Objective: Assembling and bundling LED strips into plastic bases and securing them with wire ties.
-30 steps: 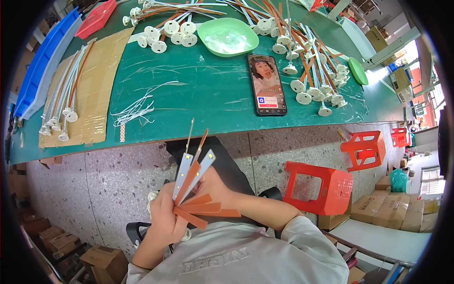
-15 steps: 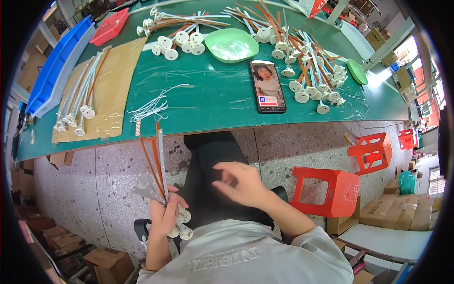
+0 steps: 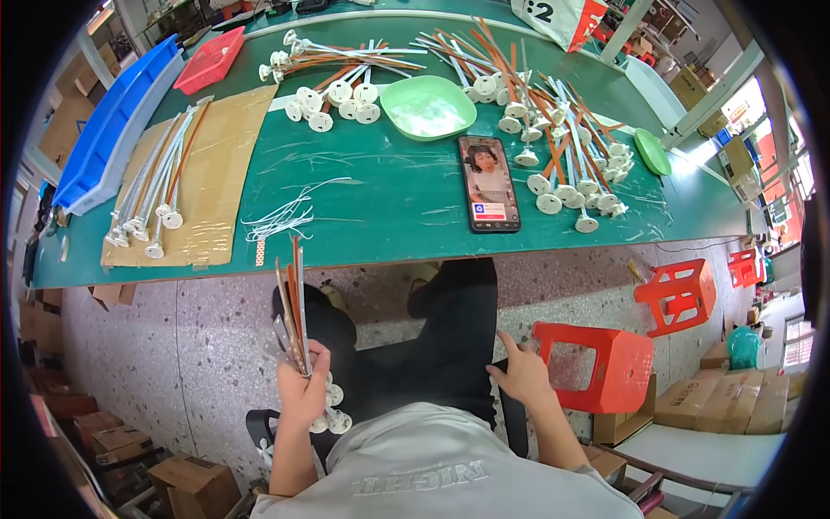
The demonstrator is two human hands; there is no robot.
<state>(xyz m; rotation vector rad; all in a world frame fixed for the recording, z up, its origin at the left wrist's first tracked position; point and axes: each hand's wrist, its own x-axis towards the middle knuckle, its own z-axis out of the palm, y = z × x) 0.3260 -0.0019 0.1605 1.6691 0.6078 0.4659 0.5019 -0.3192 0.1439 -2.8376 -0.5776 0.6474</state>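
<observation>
Lying at left on a cardboard sheet, long orange and grey strips point their white round ends toward the near side. Right of them, thin white strands sit loose on the green table. Nearer, the left hand wraps round a bundle of strips, tips rising toward the table's near edge, white discs showing beside the fist. A snug, even hold close to those discs would likely prevent slipping or bending; the slightly fanned tips seem best lined up, clear of the edge. Farther right, the right hand, fingers loosely apart and apparently holding nothing, is beside a black armrest; I cannot tell whether they touch.
</observation>
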